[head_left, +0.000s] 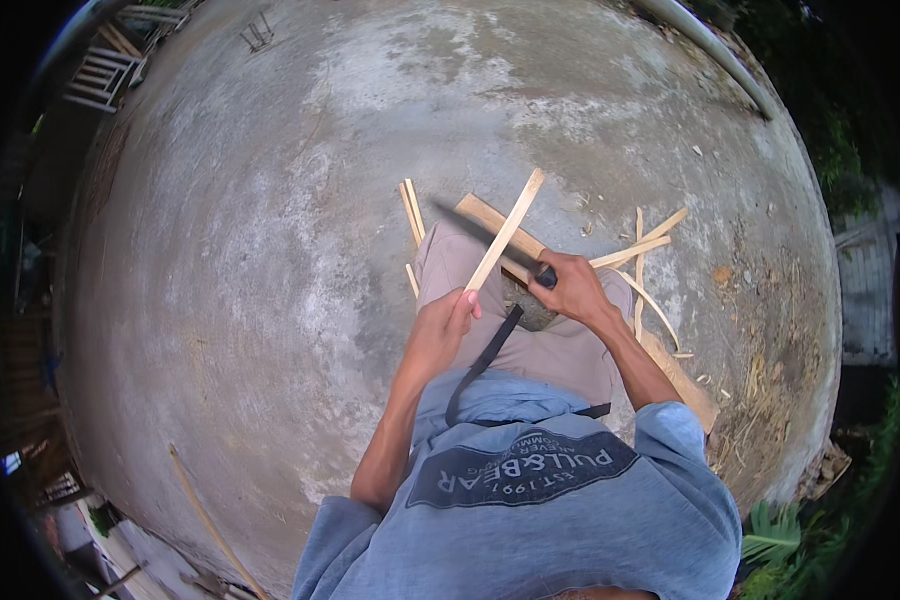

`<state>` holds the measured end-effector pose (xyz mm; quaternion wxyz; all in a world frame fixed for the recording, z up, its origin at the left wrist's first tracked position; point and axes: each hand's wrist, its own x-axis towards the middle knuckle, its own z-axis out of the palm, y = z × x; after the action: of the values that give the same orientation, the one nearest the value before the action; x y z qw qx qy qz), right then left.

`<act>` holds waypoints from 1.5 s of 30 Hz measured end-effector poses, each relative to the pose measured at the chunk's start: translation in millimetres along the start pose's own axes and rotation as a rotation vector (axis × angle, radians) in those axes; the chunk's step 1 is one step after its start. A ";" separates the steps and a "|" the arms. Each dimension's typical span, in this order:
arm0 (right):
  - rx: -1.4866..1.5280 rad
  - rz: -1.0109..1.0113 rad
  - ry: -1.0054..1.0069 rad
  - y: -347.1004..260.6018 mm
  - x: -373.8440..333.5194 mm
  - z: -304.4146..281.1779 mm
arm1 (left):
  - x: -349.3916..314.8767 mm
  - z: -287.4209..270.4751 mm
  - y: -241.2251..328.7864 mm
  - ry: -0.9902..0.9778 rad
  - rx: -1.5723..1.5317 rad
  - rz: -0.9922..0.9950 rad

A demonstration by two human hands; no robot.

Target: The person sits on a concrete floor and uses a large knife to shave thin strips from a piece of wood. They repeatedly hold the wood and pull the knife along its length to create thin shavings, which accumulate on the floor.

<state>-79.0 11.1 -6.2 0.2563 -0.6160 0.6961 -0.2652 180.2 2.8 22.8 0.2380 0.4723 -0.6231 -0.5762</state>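
My left hand (444,325) is closed round the lower end of a pale flat strip of wood or bamboo (515,222), which slants up and to the right. In my right hand (574,290) is the black handle of a large knife (480,232). Its dark blade points up and left, passing beneath the strip, and the tip looks blurred. Whether blade and strip touch, I cannot tell. A light wooden board (473,208) lies just beyond the blade, between my knees, partly covered by strip and knife.
More pale strips (638,248) lie crossed to the right of my knees, one of them curved. Others (410,212) rest by my left knee. A wider wood piece (680,385) lies near my right elbow, with shavings around. A long stick (205,515) is at lower left on the concrete floor (240,290).
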 end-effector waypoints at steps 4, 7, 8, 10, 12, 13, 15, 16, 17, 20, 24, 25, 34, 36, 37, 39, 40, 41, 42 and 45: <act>0.278 0.354 0.103 46.7 2.7 9.6 | 8.6 16.1 5.7 -0.125 -0.202 -0.010; 0.729 0.689 0.308 75.1 -0.6 9.2 | 12.0 12.0 4.5 -0.198 -0.385 -0.202; 0.557 0.553 0.287 67.9 -10.5 3.2 | 11.8 12.2 2.9 -0.206 -0.413 -0.236; 0.204 0.277 0.241 47.9 -27.6 -8.6 | 14.3 15.4 0.5 -0.222 -0.471 -0.294; 0.038 0.093 0.081 26.4 -38.5 -23.3 | 15.3 20.4 -0.2 -0.256 -0.491 -0.307; -0.033 -0.017 0.079 30.2 -43.0 -23.1 | 16.9 22.0 1.2 -0.280 -0.497 -0.310; -0.093 -0.169 0.197 50.1 -42.2 -14.2 | 17.8 22.3 4.6 -0.298 -0.460 -0.291; 0.074 0.088 0.179 51.7 -36.6 -19.6 | 14.8 21.8 4.4 -0.298 -0.444 -0.286; 0.238 0.341 0.163 51.4 -27.0 -29.0 | 12.4 21.1 4.0 -0.302 -0.423 -0.281; 0.587 0.571 0.261 72.0 -19.7 -32.2 | 8.8 20.8 1.9 -0.286 -0.288 -0.208; 0.949 0.478 0.250 39.0 -24.9 -41.2 | 8.3 31.6 -28.9 -0.095 0.100 0.005; 1.023 0.451 0.218 34.3 -24.9 -40.0 | 8.6 33.6 -29.6 -0.033 0.203 0.062; 1.119 0.405 0.164 37.1 -23.0 -28.0 | 3.4 27.7 -17.2 0.077 0.254 0.046; 1.170 0.410 0.154 40.5 -26.6 -25.0 | 7.2 26.7 -31.9 0.039 0.167 0.074; 1.186 0.413 0.150 41.8 -28.1 -24.8 | 8.4 27.0 -34.9 0.021 0.122 0.086; 1.212 0.427 0.153 44.5 -31.9 -23.0 | 9.6 28.2 -37.4 0.009 0.005 -0.030; 1.221 0.434 0.162 45.2 -33.1 -22.4 | 10.9 29.1 -37.4 0.003 -0.054 -0.083; 1.230 0.441 0.172 45.7 -34.7 -21.6 | 11.5 29.8 -39.0 0.008 -0.123 -0.139; 1.230 0.448 0.174 46.0 -36.8 -19.5 | 11.9 30.6 -41.6 0.013 -0.192 -0.194; 1.217 0.461 0.187 49.4 -40.0 -13.3 | 15.5 34.9 -37.0 0.009 -0.122 -0.227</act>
<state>-119.4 56.5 -29.2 0.5477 -0.1707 0.5552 -0.6022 155.6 10.8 -23.7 0.2023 0.5271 -0.5284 -0.6341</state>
